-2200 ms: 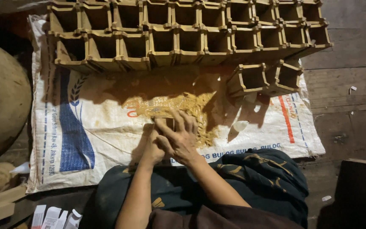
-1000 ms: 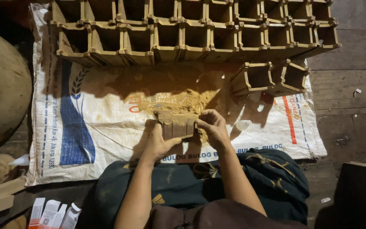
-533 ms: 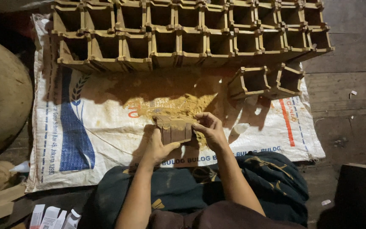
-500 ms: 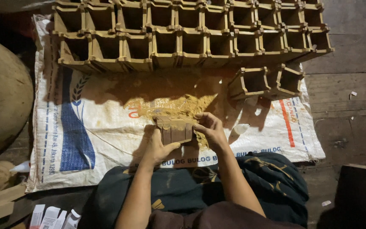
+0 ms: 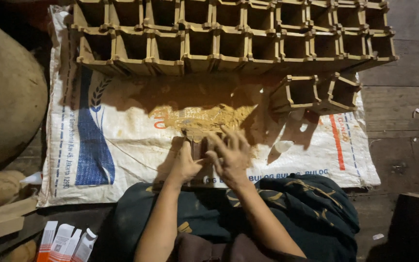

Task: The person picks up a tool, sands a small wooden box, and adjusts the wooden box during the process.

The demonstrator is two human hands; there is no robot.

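A small brown box-shaped piece (image 5: 197, 145) stands on a white woven sack (image 5: 98, 145), at the near edge of a patch of yellow powder (image 5: 209, 116). My left hand (image 5: 185, 164) grips the piece's left side. My right hand (image 5: 231, 153) lies over its right side with the fingers spread and blurred. Much of the piece is hidden by both hands. Two rows of tan open square boxes (image 5: 229, 39) line the far edge of the sack. Two more such boxes (image 5: 311, 92) sit apart at the right.
A large round tan sack (image 5: 6, 92) fills the left side. Cardboard (image 5: 1, 221) and white-and-orange packets (image 5: 66, 240) lie at the lower left. A dark patterned cloth (image 5: 306, 213) covers my lap. Wooden floor planks (image 5: 403, 106) and a dark block (image 5: 418, 223) are at the right.
My hands went from working in the powder to holding the brown piece on both sides. Now the right hand's fingers have spread open over it.
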